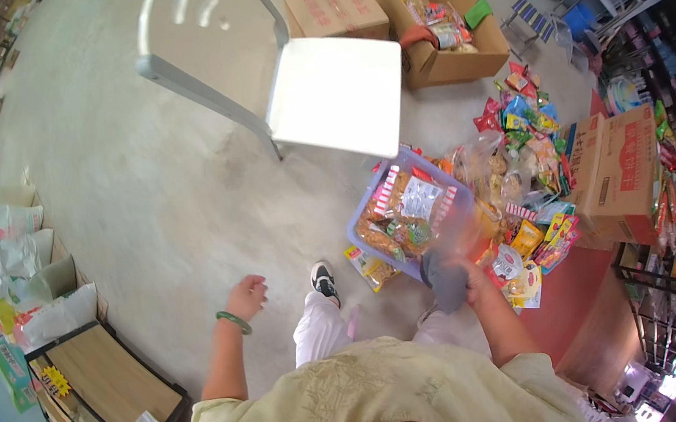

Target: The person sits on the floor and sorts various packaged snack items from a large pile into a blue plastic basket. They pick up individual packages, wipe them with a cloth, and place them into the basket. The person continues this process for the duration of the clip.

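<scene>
My right hand (479, 280) grips a dark grey cloth (449, 286) at the near edge of a light purple plastic bin (363, 247). Inside the bin lie bagged snacks (406, 205) in clear, red-and-white striped packaging. A reddish blur lies just beyond the cloth, too smeared to identify. Over the bare floor, well left of the bin, my left hand (247, 298) hangs with nothing in it, its fingers loosely bent and apart. A green bangle (234, 322) circles that wrist. One yellow snack packet (370, 267) lies on the floor against the bin's near left side.
A white chair (338, 92) stands beyond the bin. Behind it are a closed carton (337, 9) and an open carton (457, 70) holding packets. Heaped snack packets (525, 122) spread right of the bin, beside stacked cartons (618, 174). A wooden-topped shelf (113, 375) stands at left.
</scene>
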`<state>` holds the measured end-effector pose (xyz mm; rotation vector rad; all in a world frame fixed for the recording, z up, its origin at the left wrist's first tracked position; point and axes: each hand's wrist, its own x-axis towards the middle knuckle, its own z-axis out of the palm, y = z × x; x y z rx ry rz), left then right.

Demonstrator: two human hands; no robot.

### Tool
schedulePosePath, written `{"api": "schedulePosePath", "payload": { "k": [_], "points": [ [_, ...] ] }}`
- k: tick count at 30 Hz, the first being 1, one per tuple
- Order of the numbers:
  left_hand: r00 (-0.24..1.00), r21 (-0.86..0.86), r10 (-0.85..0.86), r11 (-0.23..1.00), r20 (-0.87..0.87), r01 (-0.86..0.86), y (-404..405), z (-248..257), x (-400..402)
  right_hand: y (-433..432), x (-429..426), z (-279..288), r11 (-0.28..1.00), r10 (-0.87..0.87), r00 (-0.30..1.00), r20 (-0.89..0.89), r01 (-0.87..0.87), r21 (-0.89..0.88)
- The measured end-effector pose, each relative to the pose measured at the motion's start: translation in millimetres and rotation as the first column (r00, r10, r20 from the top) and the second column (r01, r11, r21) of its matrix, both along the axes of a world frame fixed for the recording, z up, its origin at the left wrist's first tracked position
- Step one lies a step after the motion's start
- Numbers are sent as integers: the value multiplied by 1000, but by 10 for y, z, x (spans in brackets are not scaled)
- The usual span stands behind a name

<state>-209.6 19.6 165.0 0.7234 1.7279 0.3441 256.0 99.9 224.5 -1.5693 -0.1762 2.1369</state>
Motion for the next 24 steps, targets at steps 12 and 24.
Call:
{"api": "schedulePosePath", "payload": {
  "k": [12, 24],
  "points": [
    [981, 683, 193, 712, 33, -163, 2027, 1965, -1159, 511, -840, -240, 973, -138, 990, 33, 142, -184],
    [998, 483, -2, 875, -64, 33, 4162, 2312, -1421, 2114, -1277, -2238, 998, -39, 895, 443, 13, 62]
  ]
}}
